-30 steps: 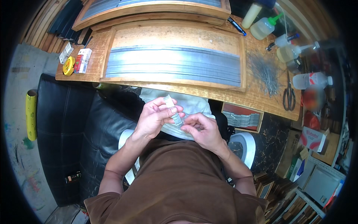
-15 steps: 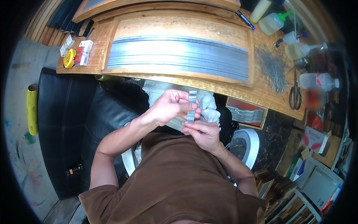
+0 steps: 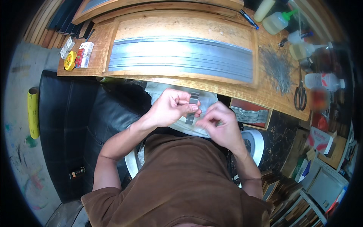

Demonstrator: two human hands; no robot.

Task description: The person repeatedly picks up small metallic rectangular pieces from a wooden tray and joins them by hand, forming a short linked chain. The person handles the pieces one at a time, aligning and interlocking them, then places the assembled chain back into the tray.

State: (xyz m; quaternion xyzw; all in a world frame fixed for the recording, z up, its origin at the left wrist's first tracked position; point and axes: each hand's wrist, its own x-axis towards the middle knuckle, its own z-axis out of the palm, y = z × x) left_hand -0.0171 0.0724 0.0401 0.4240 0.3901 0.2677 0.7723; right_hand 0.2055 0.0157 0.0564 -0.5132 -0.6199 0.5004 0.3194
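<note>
My left hand (image 3: 169,108) pinches a short, banded grey metallic strip (image 3: 193,99) between thumb and fingers, upright over my lap in front of the bench. Its lower part (image 3: 190,118) shows beneath my thumb; the middle is hidden by the fingers. Just right of it, apart from the strip, is my right hand (image 3: 223,126), slightly blurred. Its fingers curl in with thumb and forefinger together; whatever they hold, if anything, is too small to make out. Behind the hands lies a whitish cloth (image 3: 159,92). Ahead, a wooden tray (image 3: 254,60) on the bench holds long rows of grey strips (image 3: 181,56).
A tangle of thin wire-like pieces (image 3: 276,70) and black scissors (image 3: 300,96) lie on the bench's right, near several bottles (image 3: 275,23). An open tray (image 3: 249,113) of grey pieces sits below the edge. At left are a yellow tape measure (image 3: 70,60) and a black sofa (image 3: 81,132).
My right hand has let go of the strip's lower end and moved up and to the right, its fingers curled. My left hand keeps the strip in nearly the same place.
</note>
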